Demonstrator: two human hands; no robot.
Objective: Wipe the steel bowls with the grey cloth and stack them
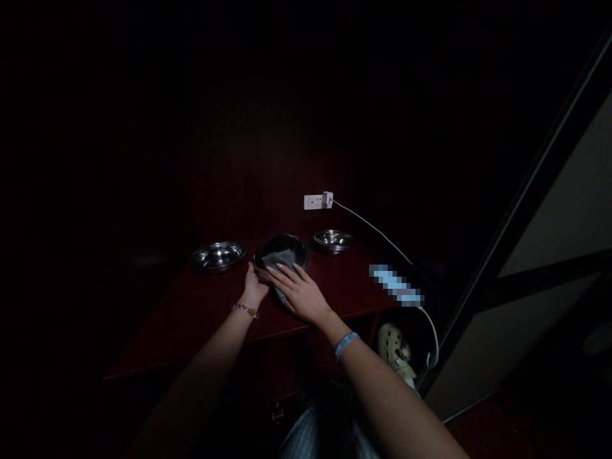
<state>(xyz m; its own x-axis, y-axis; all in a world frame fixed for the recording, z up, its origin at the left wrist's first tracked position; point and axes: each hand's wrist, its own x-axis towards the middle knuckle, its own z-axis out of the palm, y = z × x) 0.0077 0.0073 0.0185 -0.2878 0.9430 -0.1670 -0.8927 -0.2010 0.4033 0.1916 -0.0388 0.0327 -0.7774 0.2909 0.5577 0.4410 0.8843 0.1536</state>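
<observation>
Your left hand (253, 288) gripped the near rim of a round, shiny steel bowl (282, 248) while your right hand (300, 293), fingers spread flat, pressed a grey folded cloth (280, 260) that lay partly inside it. An empty steel dish (218, 255) sat left of your hands, another (333, 240) beyond-right. Darkness hid everything farther off.

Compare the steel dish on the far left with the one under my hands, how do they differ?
The left dish sits flat and untouched; the middle dish is tilted, gripped by the left hand. The left dish is bare; the middle dish has a grey cloth under the right hand. Both are shiny metal.
</observation>
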